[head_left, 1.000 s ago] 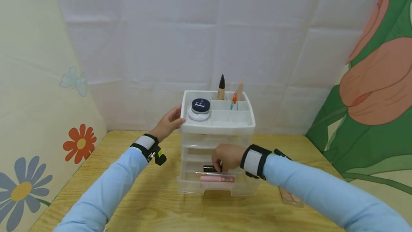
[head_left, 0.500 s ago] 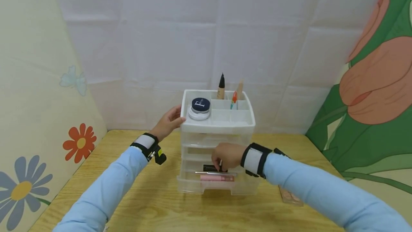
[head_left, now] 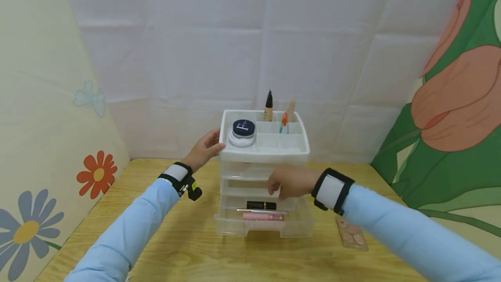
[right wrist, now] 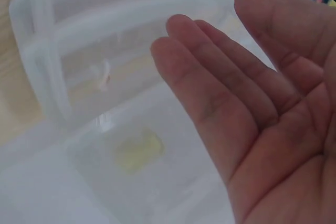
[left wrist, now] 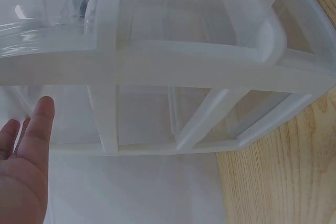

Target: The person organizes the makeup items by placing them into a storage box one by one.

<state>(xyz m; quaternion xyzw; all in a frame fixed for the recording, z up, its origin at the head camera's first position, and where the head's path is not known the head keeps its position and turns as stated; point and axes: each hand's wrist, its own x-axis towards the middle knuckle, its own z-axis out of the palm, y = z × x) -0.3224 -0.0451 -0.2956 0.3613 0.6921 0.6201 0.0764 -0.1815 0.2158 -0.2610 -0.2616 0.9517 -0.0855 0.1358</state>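
A white desktop organizer [head_left: 266,156] with clear drawers stands on the wooden table. Its lowest drawer [head_left: 231,229] is pulled out. In it lie a black cosmetic tube [head_left: 261,205], a thin silver stick [head_left: 256,210] and a pink tube [head_left: 263,216], side by side. My left hand [head_left: 204,148] rests against the organizer's upper left side; the left wrist view shows extended fingers [left wrist: 39,129] at the frame. Above the drawer hovers my right hand [head_left: 291,180], apart from the tubes. In the right wrist view its loosely bent fingers [right wrist: 210,98] hold nothing.
On the organizer's top tray sit a round dark-lidded jar [head_left: 243,128] on a white round case, a black-capped bottle [head_left: 268,107] and a small orange-tipped item [head_left: 284,121]. A pinkish flat palette [head_left: 352,233] lies on the table at right, near my sleeve.
My right hand has let go of the black tube, risen from the drawer and shifted right. The tube stays in the drawer behind the silver stick. My left hand has not moved.
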